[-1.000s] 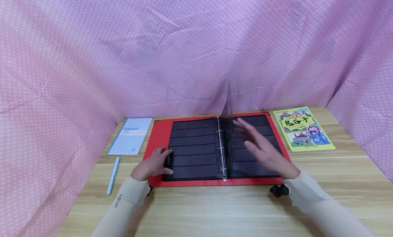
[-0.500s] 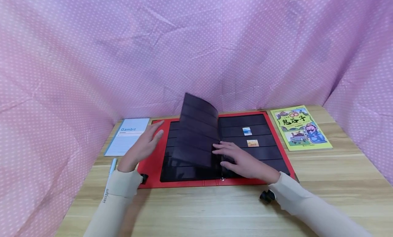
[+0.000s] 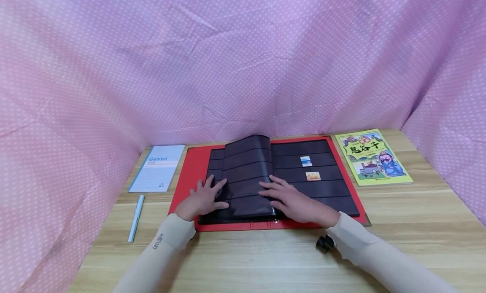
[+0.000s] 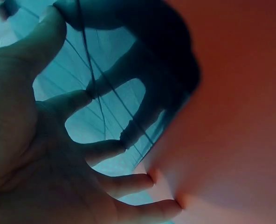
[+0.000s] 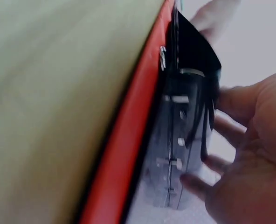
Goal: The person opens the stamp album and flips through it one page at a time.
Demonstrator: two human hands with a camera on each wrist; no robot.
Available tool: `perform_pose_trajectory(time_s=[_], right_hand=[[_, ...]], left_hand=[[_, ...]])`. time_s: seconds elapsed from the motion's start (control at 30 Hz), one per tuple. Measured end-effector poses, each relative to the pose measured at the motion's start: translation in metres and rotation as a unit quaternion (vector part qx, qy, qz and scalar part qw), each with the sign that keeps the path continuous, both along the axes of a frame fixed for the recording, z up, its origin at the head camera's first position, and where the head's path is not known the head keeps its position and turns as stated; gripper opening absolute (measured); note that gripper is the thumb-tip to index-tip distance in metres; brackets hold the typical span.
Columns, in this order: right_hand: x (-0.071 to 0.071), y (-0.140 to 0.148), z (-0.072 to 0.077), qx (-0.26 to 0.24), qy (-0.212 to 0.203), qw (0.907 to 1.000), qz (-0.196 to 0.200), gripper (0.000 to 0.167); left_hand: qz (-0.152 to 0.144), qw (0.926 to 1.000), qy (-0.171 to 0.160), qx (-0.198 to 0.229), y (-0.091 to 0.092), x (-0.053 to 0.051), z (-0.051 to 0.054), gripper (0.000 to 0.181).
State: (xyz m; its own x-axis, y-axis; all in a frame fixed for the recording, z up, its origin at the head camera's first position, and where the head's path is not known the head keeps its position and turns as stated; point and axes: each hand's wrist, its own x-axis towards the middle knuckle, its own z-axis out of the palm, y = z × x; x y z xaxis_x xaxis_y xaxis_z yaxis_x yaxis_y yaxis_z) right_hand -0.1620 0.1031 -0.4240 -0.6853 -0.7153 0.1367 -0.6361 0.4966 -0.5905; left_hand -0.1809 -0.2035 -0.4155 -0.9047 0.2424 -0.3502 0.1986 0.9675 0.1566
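A red ring-binder stamp album (image 3: 186, 175) lies spread on the table. One black page (image 3: 247, 168) bows up near the rings (image 5: 177, 163) and lies over the left side. My left hand (image 3: 201, 199) rests with spread fingers at that page's left edge. In the left wrist view some fingertips of the left hand (image 4: 58, 149) touch the dark sheet and others the red cover (image 4: 240, 121). My right hand (image 3: 298, 202) touches the page's curved inner part with extended fingers. On the right page sit a blue-and-white stamp (image 3: 306, 161) and an orange stamp (image 3: 313, 176).
Left of the album lie a Gambit notebook (image 3: 157, 168) and a light-blue pen (image 3: 136, 219). A yellow comic-covered book (image 3: 373, 158) lies to its right. Pink dotted cloth (image 3: 243, 73) hangs behind and beside the wooden table (image 3: 258, 259).
The upright black page has swung over to the left and come down, uncovering the two stamps. My left hand lifted, then came down on it. My right hand moved left to the page's inner part.
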Motion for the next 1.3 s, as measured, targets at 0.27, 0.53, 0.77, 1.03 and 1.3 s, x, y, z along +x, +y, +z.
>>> perform_pose_trajectory(time_s=[0.27,0.53,0.77,1.03,1.3], right_hand=[[-0.006,0.015,0.000,0.015,-0.106,0.9929,-0.052,0.068],[-0.007,0.006,-0.003,0.018,-0.096,0.9932,-0.063,0.067],[-0.005,-0.012,-0.002,0.063,-0.060,0.9927,-0.084,0.066],[-0.005,-0.026,0.002,0.119,-0.063,0.9856,-0.102,0.063],[-0.005,-0.033,0.005,0.144,-0.065,0.9812,-0.111,0.061]], left_hand=[[0.006,0.9997,0.009,-0.023,0.003,0.000,-0.001,0.082],[0.012,0.9999,0.000,-0.012,-0.005,-0.002,0.000,0.082],[0.001,0.9995,0.031,0.007,-0.017,-0.004,-0.003,0.075],[0.049,0.9980,-0.003,0.040,-0.030,-0.004,0.000,0.080],[0.041,0.9985,-0.008,0.035,-0.033,-0.006,0.005,0.082]])
